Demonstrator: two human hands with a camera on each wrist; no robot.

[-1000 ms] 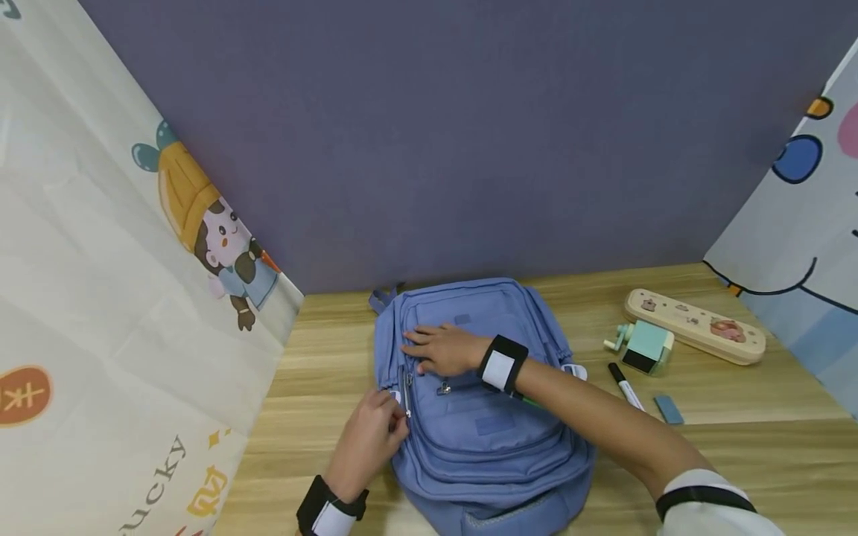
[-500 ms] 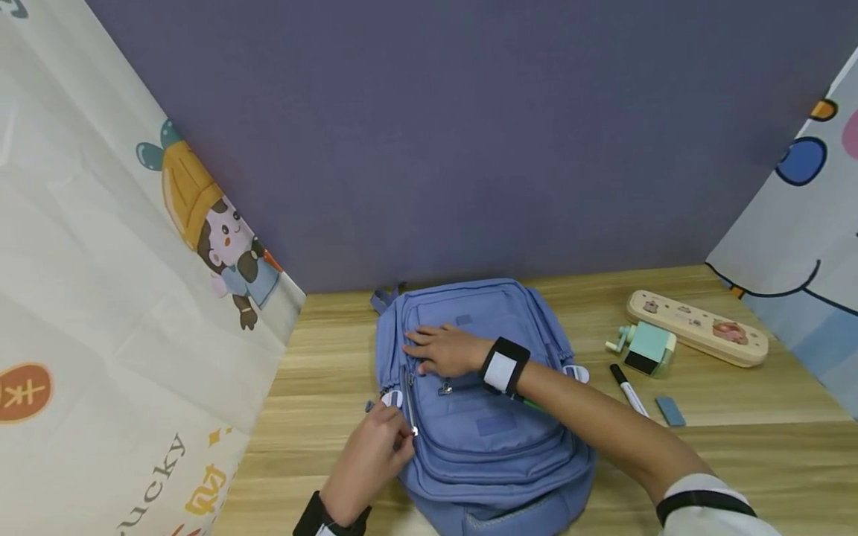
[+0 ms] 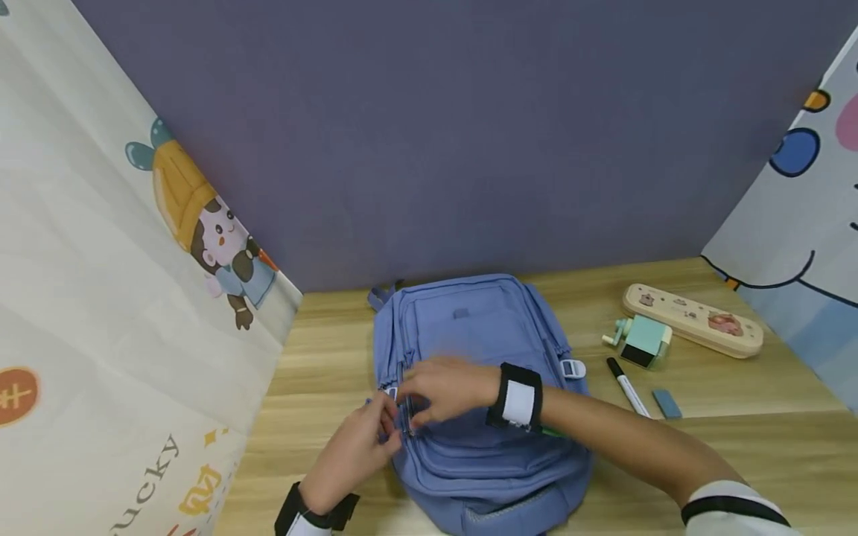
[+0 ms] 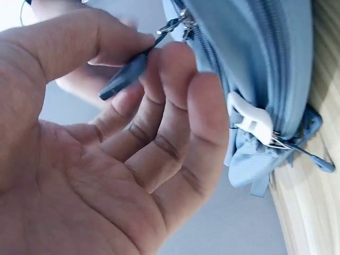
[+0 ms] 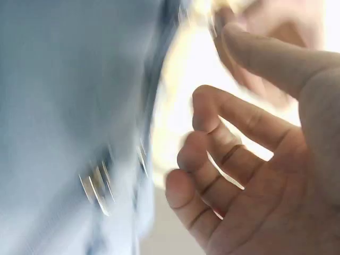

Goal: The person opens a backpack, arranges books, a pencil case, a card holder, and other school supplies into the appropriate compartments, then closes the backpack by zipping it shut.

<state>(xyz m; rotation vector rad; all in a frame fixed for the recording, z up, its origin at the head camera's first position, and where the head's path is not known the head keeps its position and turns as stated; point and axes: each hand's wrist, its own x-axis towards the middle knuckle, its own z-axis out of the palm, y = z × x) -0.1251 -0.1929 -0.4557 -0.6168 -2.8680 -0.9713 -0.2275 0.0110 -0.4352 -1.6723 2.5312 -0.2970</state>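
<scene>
Wooden table (image 3: 737,447) spans the scene from left to right, backed by a purple wall (image 3: 436,134), with a cartoon-printed sheet (image 3: 100,298) hanging at the left and another printed sheet (image 3: 804,223) at the right. Lying flat on the table at centre is a blue backpack (image 3: 482,327), its top loop toward the far wall and its base at the near edge. On the table right of the backpack, well apart from it, lie a cream pencil case (image 3: 693,320), a mint pencil sharpener (image 3: 643,341) just beside the case, a black-capped marker (image 3: 626,387) and a small blue eraser (image 3: 666,403) nearer the viewer. Both hands meet at the left side seam of the backpack. Right hand (image 3: 445,387) lies across the front panel with fingers reaching left toward the zip; its wrist view is blurred and shows the fingers partly bent with nothing seen between them, and whether they touch the zip cannot be told. Left hand (image 3: 358,450) comes in from the near left; its wrist view shows the thumb and forefinger pinching a dark blue zipper pull (image 4: 125,77) hanging from the metal slider (image 4: 183,24) on the zip track. White plastic buckle (image 4: 252,123) sits on the strap just beside those fingers.
</scene>
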